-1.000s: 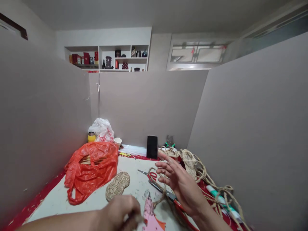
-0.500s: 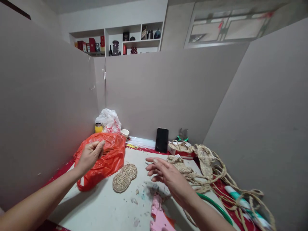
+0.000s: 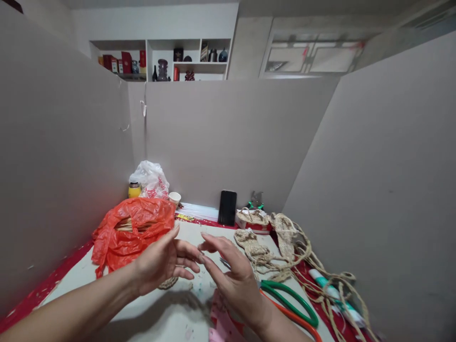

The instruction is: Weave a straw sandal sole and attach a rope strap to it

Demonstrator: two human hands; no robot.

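My left hand [image 3: 162,266] is held over the white board [image 3: 142,313], palm turned inward and fingers spread. Facing it, my right hand [image 3: 237,280] has thumb and fingers apart; the fingertips of both meet or overlap, and I cannot tell whether they touch. Nothing shows in either hand. Beneath my left hand lies a woven straw sole [image 3: 168,284], mostly covered. A pink glue gun [image 3: 224,323] is partly behind my right wrist. Beside that wrist lie scissors with green and orange handles [image 3: 290,301], their blades largely hidden by the hand.
At left sits a red plastic bag [image 3: 121,247] with straw-coloured material inside. A phone [image 3: 227,208] leans on the grey partition [image 3: 213,137]. Woven straw pieces [image 3: 254,247] and loose braided rope [image 3: 302,247] spread along the right. A paper cup [image 3: 174,198] stands at the back.
My hands have come together from apart; the left moved right and opened from a pinch. The view has shifted, showing more of the scissors, while the left hand now covers the sole.
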